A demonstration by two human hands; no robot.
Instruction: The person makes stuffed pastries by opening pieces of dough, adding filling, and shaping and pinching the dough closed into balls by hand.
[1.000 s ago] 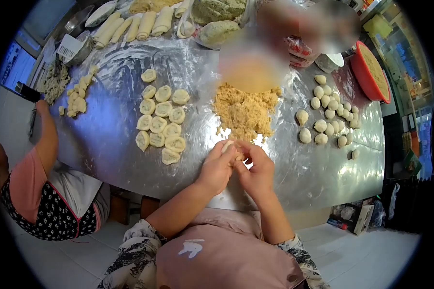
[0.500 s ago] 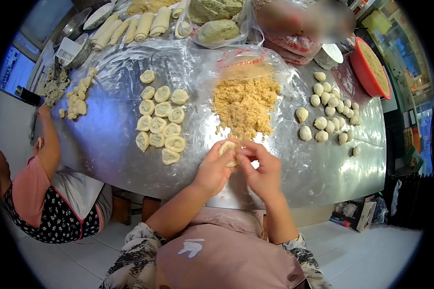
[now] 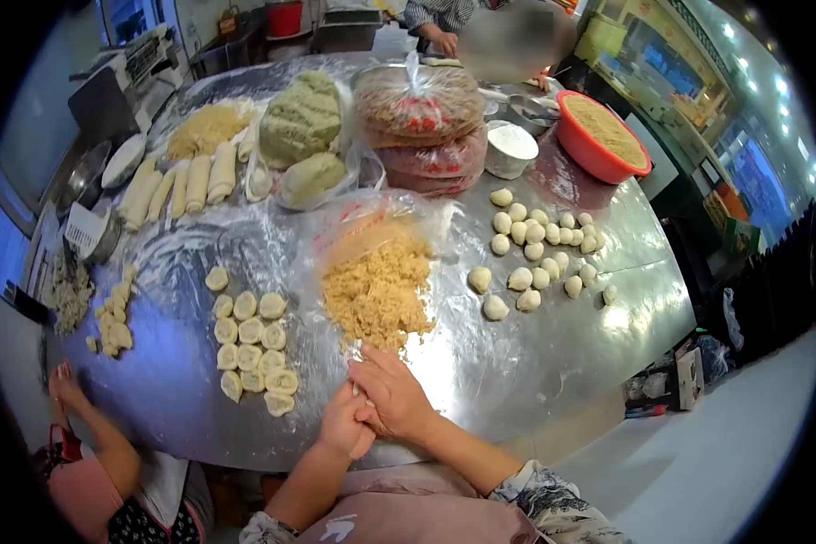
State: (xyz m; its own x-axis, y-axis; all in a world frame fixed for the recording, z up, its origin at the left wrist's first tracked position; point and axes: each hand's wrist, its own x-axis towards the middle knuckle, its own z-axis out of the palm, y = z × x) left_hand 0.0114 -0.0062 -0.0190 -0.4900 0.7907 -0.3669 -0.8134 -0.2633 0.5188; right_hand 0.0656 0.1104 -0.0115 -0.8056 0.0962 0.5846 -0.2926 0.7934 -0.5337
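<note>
At the table's near edge, my left hand (image 3: 344,424) is curled around a piece of dough, nearly all of it hidden between my palms. My right hand (image 3: 393,397) lies over it, fingers together and pressed against the left. Just beyond my fingertips is a heap of crumbly yellow-brown filling (image 3: 378,288) on a plastic bag. Flat rounds of dough (image 3: 249,357) with pale swirled centres sit in rows to the left. Several closed dough balls (image 3: 535,232) are grouped on the right.
Rolled dough logs (image 3: 198,184), bagged green dough (image 3: 301,122) and stacked filled bags (image 3: 422,118) stand farther back. A white powder bowl (image 3: 510,150) and red basin (image 3: 598,136) are at the back right. A co-worker's arm (image 3: 100,435) is at lower left; another person (image 3: 440,23) stands across the table.
My right hand has gone from pinching the dough's edge to covering it against my left hand. The view has tilted up, showing more of the far table. The co-worker's hand has left the dark-handled tool.
</note>
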